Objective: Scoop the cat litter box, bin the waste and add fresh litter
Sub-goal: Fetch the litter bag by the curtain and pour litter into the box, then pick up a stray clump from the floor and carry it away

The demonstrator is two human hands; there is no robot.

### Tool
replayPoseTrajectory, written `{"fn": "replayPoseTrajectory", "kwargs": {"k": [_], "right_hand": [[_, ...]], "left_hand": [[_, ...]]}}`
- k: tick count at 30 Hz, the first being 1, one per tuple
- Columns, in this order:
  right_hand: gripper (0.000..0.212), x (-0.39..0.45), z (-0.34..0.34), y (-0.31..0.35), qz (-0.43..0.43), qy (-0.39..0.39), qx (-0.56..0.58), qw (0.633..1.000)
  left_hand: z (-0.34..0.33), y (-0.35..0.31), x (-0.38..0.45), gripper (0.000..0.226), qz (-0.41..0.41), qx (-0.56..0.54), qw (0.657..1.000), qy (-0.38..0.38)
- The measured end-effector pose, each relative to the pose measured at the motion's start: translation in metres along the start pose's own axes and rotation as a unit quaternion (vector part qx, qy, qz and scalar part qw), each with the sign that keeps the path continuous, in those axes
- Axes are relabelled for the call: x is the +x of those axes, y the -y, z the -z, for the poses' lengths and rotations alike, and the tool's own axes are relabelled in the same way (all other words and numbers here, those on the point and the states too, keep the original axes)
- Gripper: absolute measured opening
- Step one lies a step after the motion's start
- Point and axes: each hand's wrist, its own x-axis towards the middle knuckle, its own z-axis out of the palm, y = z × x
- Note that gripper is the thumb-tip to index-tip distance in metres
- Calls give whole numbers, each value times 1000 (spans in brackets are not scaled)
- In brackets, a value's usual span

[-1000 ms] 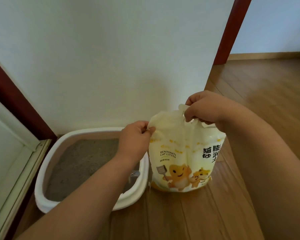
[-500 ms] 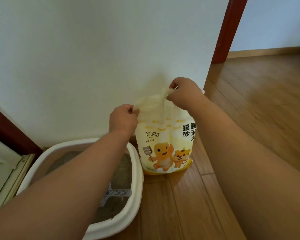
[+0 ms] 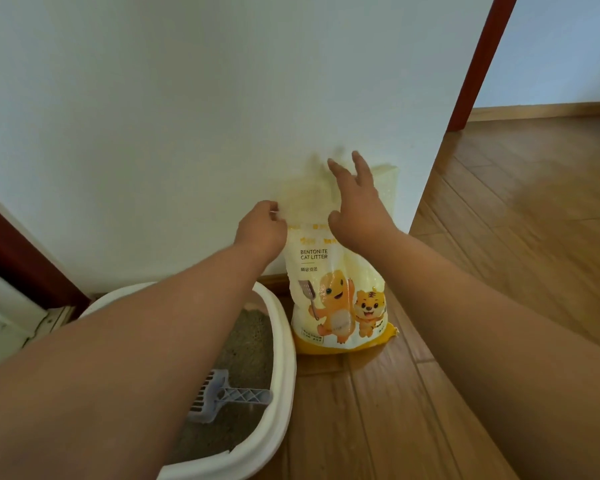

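The litter bag (image 3: 340, 289) is stood upright on the wooden floor (image 3: 499, 237) at centre frame, its back against the white wall (image 3: 187, 116) and its base just beside the right rim of the litter box (image 3: 281, 341), which fills the lower left. The bag's top left corner is pinched by the left hand (image 3: 262, 226), whose fingers are curled onto the film. The right hand (image 3: 355, 202) is held in front of the bag's upper part with fingers spread and straight; nothing is gripped by it, and whether the palm touches the bag cannot be told. The top of the bag is blurred and looks crumpled and loose, so its state of opening cannot be judged. The bag is judged to be heavy for its size, since bentonite is printed on it and the lower body is filled out and squat. The film looks thin, smooth and soft, so it is likely to slip and stretch if lifted by the top alone. A better hold is judged to be one hand at the loose neck and the other under or round the yellow base, with the weight carried low. A grey scoop (image 3: 222, 396) is seen lying in the box on the litter (image 3: 250, 341).
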Motion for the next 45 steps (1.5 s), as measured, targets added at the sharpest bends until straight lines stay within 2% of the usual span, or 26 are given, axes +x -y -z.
{"fn": "replayPoseTrajectory", "kwargs": {"k": [3, 5, 7, 9, 14, 18, 25, 30, 34, 36, 39, 42, 45], "right_hand": [[69, -12, -13, -3, 13, -22, -82, 996], [57, -14, -20, -6, -13, 32, -136, 990], [66, -13, -25, -12, -68, 108, -151, 980], [74, -15, -28, -15, -103, 139, -123, 977], [68, -43, -29, -6, -86, 86, -69, 990], [65, -77, -31, 14, -85, 80, -67, 991], [52, -152, -40, 74, -109, 162, -111, 974], [46, -217, -76, 102, -116, 189, -81, 972], [38, -251, -129, 109, -86, 193, -36, 977], [30, -268, -151, 114, -87, 192, -3, 978], [26, -291, -179, 128, -58, 244, -7, 968], [21, -309, -197, 137, -54, 293, 5, 955], [13, -324, -217, 146, -32, 348, -2, 937]], "left_hand": [[-3, 2, -6, 63, -17, -43, 999, 12], [-2, 4, -11, 73, -37, -33, 998, 37], [3, 6, -18, 76, -48, -4, 997, 64], [12, 9, -28, 75, -55, 27, 995, 83], [58, 36, -68, 68, -99, 128, 980, 115], [99, 65, -99, 64, -105, 171, 971, 128], [149, 114, -153, 49, -111, 189, 966, 140], [152, 166, -197, 45, -78, 182, 964, 179], [147, 206, -222, 40, -74, 197, 964, 160], [148, 221, -234, 40, -98, 218, 959, 155], [160, 242, -254, 38, -134, 236, 953, 132], [172, 261, -281, 34, -128, 211, 962, 120], [183, 279, -305, 29, -143, 208, 954, 164]]}}
